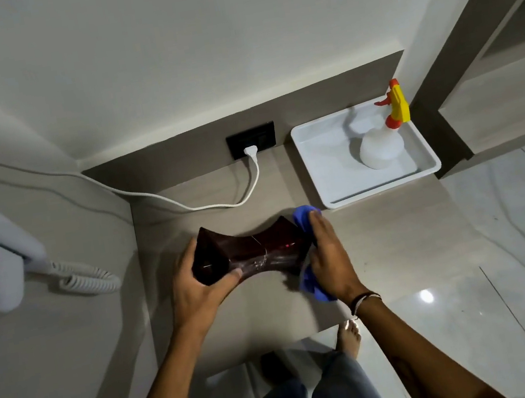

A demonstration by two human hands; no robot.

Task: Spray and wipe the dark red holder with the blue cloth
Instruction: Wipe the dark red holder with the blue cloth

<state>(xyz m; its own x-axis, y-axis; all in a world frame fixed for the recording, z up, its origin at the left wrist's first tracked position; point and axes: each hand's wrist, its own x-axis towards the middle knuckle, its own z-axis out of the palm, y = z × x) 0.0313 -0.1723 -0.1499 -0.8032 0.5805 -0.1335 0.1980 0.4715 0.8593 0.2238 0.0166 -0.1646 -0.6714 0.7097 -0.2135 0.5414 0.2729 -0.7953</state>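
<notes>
Now two hands work one dark red holder point(252, 252) above the counter point(383, 241): left hand point(196, 288) clamped on its left end, right hand point(330, 257) pressing one blue cloth point(303, 220) against its right end. One spray bottle point(383, 140) stands in one white tray point(328, 167).

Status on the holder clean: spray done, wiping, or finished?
Spraying looks done: the spray bottle stands back in the white tray. Wiping is in hand: left hand steadies the dark red holder, right hand presses the blue cloth on its end. Putting it down remains.
</notes>
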